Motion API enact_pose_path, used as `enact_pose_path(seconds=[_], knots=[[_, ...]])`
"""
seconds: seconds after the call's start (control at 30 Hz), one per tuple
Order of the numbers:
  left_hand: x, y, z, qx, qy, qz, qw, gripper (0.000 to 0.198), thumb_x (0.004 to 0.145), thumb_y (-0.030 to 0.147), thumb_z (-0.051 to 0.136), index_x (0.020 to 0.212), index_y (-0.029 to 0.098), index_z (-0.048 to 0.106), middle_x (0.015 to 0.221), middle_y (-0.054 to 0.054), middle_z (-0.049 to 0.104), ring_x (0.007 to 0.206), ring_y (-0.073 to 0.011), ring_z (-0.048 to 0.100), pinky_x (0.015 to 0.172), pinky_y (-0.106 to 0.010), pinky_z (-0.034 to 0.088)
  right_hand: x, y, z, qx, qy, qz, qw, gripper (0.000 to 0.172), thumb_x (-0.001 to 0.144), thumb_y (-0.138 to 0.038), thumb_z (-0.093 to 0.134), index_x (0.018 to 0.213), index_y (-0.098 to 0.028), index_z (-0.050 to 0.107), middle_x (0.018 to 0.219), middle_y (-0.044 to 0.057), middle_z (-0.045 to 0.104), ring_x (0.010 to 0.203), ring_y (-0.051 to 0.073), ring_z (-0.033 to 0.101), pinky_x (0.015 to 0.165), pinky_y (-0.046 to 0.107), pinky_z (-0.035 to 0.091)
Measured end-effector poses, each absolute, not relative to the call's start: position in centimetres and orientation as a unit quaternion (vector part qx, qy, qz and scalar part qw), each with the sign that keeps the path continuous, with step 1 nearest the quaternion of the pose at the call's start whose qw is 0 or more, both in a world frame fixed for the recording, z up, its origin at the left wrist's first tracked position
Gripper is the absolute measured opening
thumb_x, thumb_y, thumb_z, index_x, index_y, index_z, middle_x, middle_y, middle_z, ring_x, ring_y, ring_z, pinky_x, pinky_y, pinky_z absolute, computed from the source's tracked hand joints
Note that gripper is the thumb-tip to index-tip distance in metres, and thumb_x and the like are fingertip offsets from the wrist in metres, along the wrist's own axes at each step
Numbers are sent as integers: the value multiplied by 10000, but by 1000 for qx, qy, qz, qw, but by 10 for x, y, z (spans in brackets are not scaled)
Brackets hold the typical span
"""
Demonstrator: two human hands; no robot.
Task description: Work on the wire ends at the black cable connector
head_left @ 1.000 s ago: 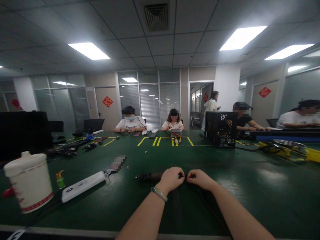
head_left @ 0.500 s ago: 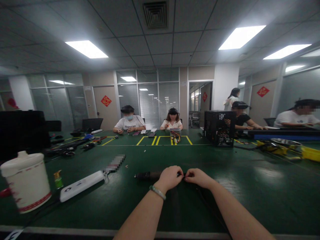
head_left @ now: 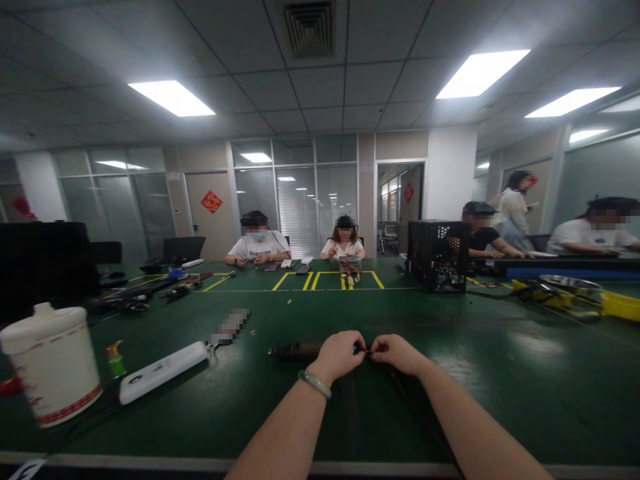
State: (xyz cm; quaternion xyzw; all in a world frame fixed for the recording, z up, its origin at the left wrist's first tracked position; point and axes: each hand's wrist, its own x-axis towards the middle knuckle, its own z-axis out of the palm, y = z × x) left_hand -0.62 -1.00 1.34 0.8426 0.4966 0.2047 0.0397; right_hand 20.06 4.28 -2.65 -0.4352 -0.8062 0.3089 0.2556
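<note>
Over the green tabletop, my left hand (head_left: 340, 353) is closed around the rear end of a dark electric screwdriver (head_left: 297, 351). The tool lies nearly level, its narrow metal tip pointing left. My right hand (head_left: 395, 353) is right beside it, thumb and fingers pinched at the tool's tail end on what looks like the end of a black cable (head_left: 415, 410). The cable runs from near the right wrist down toward the front edge. My fingers hide most of the joint between tool and cable.
To the left are a lidded white cup (head_left: 53, 367), a white power strip (head_left: 163, 373) and a small green bottle (head_left: 115, 360). A black computer case (head_left: 439, 257) stands at the back right, near yellow trays (head_left: 623, 305). Co-workers sit across the table.
My hands and the screwdriver stay almost exactly in place. In the background at the right, a standing person has walked further right.
</note>
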Motion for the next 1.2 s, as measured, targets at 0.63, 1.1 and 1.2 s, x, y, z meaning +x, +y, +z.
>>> enact_pose_path(seconds=[0.63, 1.1, 1.2], knots=[[-1, -11, 12, 855, 483, 189, 1, 231, 811, 325, 553, 1021, 243, 602, 1022, -28, 620, 986, -196, 542, 895, -327, 409, 201, 35, -12, -473, -802, 245, 269, 143, 722, -281, 630, 791, -165, 676, 760, 25, 683, 702, 159, 606, 654, 244, 438], [5, -13, 10, 839, 508, 195, 7, 145, 819, 315, 537, 927, 226, 575, 949, -24, 613, 903, -181, 561, 797, -308, 436, 205, 32, -9, -477, -811, 225, 253, 116, 718, -240, 611, 795, -164, 653, 771, 22, 674, 713, 160, 599, 639, 236, 420], [3, -13, 12, 843, 500, 198, 22, 142, 825, 314, 528, 930, 233, 579, 957, -14, 613, 899, -170, 561, 800, -301, 438, 203, 32, -11, -462, -815, 246, 248, 140, 724, -277, 629, 806, -173, 673, 787, 20, 680, 732, 165, 607, 664, 245, 431]])
